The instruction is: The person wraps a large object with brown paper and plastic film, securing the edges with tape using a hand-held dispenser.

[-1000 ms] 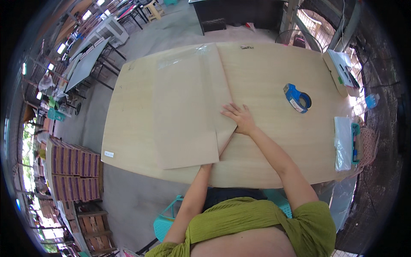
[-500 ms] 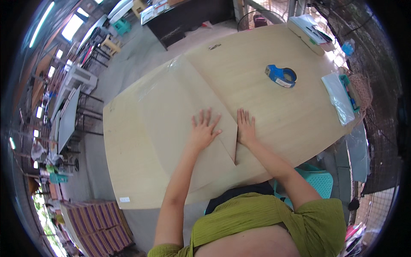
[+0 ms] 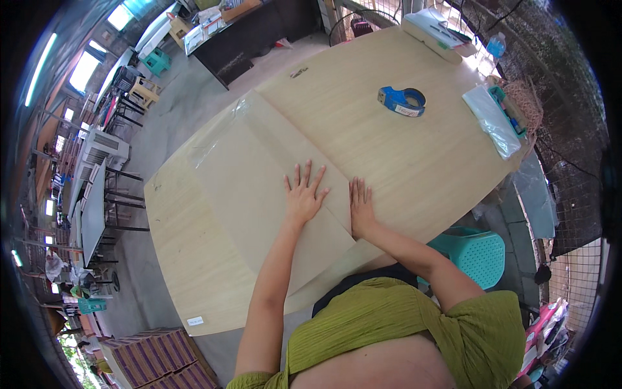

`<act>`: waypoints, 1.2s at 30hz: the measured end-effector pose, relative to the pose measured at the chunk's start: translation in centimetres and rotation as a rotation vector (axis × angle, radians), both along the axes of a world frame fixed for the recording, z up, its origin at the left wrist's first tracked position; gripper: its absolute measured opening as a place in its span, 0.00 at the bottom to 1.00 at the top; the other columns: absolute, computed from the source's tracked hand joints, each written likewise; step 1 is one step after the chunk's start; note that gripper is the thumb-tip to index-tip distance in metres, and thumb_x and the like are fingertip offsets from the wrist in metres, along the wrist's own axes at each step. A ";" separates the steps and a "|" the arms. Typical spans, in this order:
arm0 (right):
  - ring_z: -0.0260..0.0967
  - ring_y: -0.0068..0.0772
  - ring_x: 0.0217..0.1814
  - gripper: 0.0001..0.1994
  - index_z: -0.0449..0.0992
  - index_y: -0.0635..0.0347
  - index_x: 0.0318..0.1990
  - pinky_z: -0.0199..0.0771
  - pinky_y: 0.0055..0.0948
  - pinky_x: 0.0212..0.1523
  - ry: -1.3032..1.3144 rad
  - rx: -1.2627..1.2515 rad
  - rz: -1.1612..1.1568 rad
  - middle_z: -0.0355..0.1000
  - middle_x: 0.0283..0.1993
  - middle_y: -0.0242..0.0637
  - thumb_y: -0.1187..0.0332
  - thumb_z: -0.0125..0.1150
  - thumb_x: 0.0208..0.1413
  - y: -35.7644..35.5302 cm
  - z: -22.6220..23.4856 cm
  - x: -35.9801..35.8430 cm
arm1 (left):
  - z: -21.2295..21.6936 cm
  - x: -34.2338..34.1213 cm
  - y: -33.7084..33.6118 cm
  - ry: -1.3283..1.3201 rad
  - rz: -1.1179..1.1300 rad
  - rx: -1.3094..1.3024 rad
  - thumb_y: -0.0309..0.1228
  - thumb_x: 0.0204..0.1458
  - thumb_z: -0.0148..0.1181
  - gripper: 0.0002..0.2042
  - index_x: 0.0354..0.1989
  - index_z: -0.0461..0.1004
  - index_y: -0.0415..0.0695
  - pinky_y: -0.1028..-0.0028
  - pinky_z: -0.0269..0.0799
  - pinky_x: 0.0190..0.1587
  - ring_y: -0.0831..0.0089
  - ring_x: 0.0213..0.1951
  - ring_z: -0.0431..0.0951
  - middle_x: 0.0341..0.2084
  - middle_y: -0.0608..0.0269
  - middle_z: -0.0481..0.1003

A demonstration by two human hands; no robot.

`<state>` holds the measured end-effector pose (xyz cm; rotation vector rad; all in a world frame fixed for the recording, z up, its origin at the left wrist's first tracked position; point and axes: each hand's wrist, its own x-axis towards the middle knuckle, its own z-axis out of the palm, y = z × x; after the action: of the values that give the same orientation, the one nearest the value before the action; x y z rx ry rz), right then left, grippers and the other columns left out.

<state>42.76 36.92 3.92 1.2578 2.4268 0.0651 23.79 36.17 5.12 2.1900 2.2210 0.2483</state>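
From the head view, a large flat tan sheet (image 3: 259,194) in a clear plastic sleeve lies across the pale wooden counter (image 3: 402,162), and both hands rest on its near right part — the left hand (image 3: 303,194) flat with fingers spread on the sheet's face, the right hand (image 3: 361,206) flat with fingers together along its right edge. A blue tape dispenser (image 3: 402,101) sits well apart toward the far right, a clear plastic bag (image 3: 495,123) beyond it near the counter's right rim.
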 end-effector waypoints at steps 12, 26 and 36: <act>0.75 0.45 0.56 0.23 0.74 0.58 0.60 0.74 0.39 0.57 0.620 -1.187 0.485 0.76 0.55 0.50 0.59 0.60 0.60 -3.3 4.1 7.6 | -0.1 0.9 1.0 -0.038 -0.026 0.009 0.58 0.61 0.46 0.30 0.73 0.53 0.73 0.38 0.37 0.71 0.51 0.75 0.45 0.76 0.65 0.46; 0.78 0.40 0.49 0.19 0.72 0.62 0.57 0.79 0.44 0.50 1.477 -1.618 -0.786 0.77 0.50 0.43 0.64 0.61 0.62 7.7 -1.3 1.7 | 1.5 1.5 1.5 0.011 0.007 -0.058 0.57 0.61 0.46 0.31 0.73 0.52 0.72 0.41 0.36 0.72 0.52 0.75 0.43 0.76 0.65 0.45; 0.79 0.33 0.39 0.13 0.76 0.69 0.46 0.81 0.33 0.38 1.309 -1.568 -0.613 0.79 0.39 0.41 0.70 0.66 0.58 5.7 -1.7 3.7 | 0.9 1.5 1.1 -0.019 0.022 -0.046 0.56 0.60 0.50 0.30 0.72 0.57 0.70 0.39 0.37 0.71 0.53 0.74 0.48 0.75 0.64 0.50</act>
<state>46.42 42.63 2.21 1.0512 1.4201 -2.7739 25.34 37.31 6.02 2.1327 2.2184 0.2151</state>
